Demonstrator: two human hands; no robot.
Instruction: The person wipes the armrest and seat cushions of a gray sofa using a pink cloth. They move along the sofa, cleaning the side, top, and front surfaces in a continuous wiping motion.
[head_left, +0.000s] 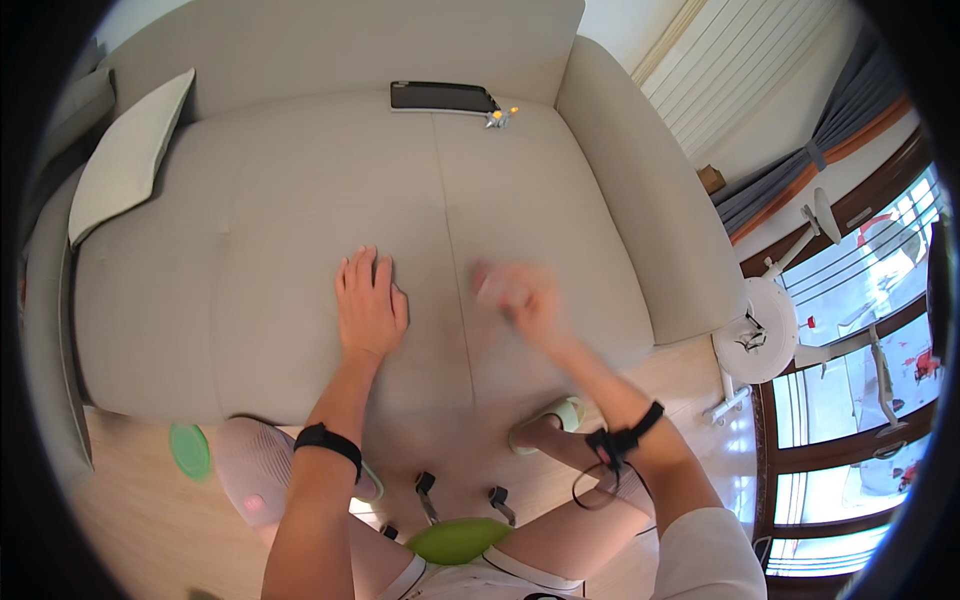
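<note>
My left hand (370, 304) lies palm down on the grey sofa seat (300, 172), its fingers a little apart and nothing seen in it. To its right, my right hand (525, 296) hangs blurred over the seat with fingers bent; a small reddish and pale thing may be at its fingertips, too blurred to tell. Far from both hands, near the backrest, lies a black tablet or tray-like case (442, 97). A small grey and yellow toy-like object (500, 117) touches its right end.
A cream cushion (131, 161) leans at the sofa's left. The sofa's armrest (645, 187) rises on the right, with a small white round table (756, 330) beyond it. A green round lid-like thing (189, 451) is by the sofa's front. A green stool seat (457, 540) is between my legs.
</note>
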